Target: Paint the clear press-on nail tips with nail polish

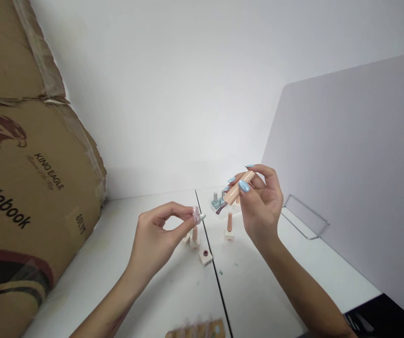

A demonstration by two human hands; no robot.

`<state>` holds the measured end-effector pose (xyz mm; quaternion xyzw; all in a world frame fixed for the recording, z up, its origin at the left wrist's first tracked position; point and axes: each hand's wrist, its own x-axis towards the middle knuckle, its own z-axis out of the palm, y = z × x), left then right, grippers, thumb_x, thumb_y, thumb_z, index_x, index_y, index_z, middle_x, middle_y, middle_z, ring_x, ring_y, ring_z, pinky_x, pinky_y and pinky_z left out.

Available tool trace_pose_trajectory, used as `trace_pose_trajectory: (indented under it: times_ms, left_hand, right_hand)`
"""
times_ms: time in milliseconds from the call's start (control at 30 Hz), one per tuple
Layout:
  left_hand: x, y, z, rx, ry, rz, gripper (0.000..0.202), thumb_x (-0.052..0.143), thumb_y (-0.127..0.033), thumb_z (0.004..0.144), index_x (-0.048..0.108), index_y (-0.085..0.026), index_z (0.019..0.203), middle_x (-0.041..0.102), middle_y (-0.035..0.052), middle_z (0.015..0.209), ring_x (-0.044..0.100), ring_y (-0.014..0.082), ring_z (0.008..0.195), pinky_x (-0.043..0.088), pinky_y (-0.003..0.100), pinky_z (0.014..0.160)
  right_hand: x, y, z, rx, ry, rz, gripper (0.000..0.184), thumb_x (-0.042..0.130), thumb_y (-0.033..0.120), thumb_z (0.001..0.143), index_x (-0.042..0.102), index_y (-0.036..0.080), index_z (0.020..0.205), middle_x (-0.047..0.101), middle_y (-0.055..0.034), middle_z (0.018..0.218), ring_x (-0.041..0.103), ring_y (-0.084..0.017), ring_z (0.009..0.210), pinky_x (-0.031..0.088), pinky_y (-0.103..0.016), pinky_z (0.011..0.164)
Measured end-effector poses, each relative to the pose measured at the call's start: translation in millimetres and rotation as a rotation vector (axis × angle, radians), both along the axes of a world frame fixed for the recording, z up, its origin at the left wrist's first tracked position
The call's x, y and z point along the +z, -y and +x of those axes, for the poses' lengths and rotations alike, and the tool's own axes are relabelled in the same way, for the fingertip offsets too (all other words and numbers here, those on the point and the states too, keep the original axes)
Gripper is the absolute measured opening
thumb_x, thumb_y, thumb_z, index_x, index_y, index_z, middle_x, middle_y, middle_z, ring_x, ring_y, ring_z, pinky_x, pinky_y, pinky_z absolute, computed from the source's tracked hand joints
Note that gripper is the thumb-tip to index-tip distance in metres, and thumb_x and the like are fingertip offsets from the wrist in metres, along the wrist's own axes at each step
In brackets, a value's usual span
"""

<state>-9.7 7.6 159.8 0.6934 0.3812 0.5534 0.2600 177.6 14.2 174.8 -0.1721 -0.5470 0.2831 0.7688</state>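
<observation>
My right hand is closed around the peach cap of a nail polish brush. Its bristles, coated in dark mauve polish, point down and left. Between thumb and fingertips, my left hand pinches a small clear, pinkish round piece. A pale nail-shaped tip shows just beyond it; I cannot tell whether it is part of that piece or a fingernail. The brush is close to the piece but apart from it. Below my left hand stands an uncapped white square polish bottle with a dark neck.
A capped polish bottle stands below the brush, another behind my left fingers. Teal bottles sit farther back. A blurred wooden board lies at the front edge. Cardboard boxes rise at left, a grey panel at right.
</observation>
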Motion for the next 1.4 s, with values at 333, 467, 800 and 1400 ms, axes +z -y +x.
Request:
trace_pose_trajectory:
  times_ms: [333,467,800,1400]
  left_hand:
    - [0.9,1.3,0.8,0.085,-0.008,0.025,0.014,0.076,-0.025,0.075,0.065,-0.020,0.067,0.069,0.0000,0.066,0.065,0.0166,0.067,0.052,0.030,0.070]
    - [1.6,2.6,1.6,0.070,-0.024,0.022,0.010,0.073,-0.023,0.077,0.065,-0.020,0.073,0.067,-0.0005,0.067,0.063,0.0152,0.067,0.050,0.030,0.070]
    - [1.6,1.7,1.7,0.044,0.023,0.008,0.016,0.072,-0.023,0.080,0.059,-0.021,0.071,0.058,-0.0036,0.067,0.056,0.0117,0.067,0.045,0.025,0.067]
    - [0.1,0.4,0.8,-0.011,0.057,-0.030,0.021,0.083,-0.025,0.069,0.062,-0.020,0.069,0.064,-0.0030,0.065,0.061,0.0123,0.064,0.046,0.024,0.063]
  right_hand:
    - [0.1,-0.3,-1.0,0.007,0.005,0.020,0.023,0.065,0.019,0.084,0.056,0.026,0.103,0.067,0.0018,0.078,0.068,-0.016,0.078,0.060,-0.036,0.073]
    - [0.4,-0.2,-1.4,0.001,0.007,0.013,0.023,0.066,0.020,0.083,0.056,0.026,0.103,0.066,0.0018,0.077,0.068,-0.016,0.079,0.060,-0.038,0.075]
    - [-1.4,-0.4,-0.9,-0.023,0.031,0.019,0.023,0.064,0.020,0.084,0.055,0.027,0.104,0.068,0.0014,0.080,0.069,-0.016,0.079,0.060,-0.037,0.074]
    - [-0.3,-0.2,-2.8,-0.035,0.024,0.011,0.023,0.064,0.019,0.083,0.055,0.026,0.103,0.065,0.0030,0.073,0.068,-0.016,0.078,0.059,-0.038,0.076]
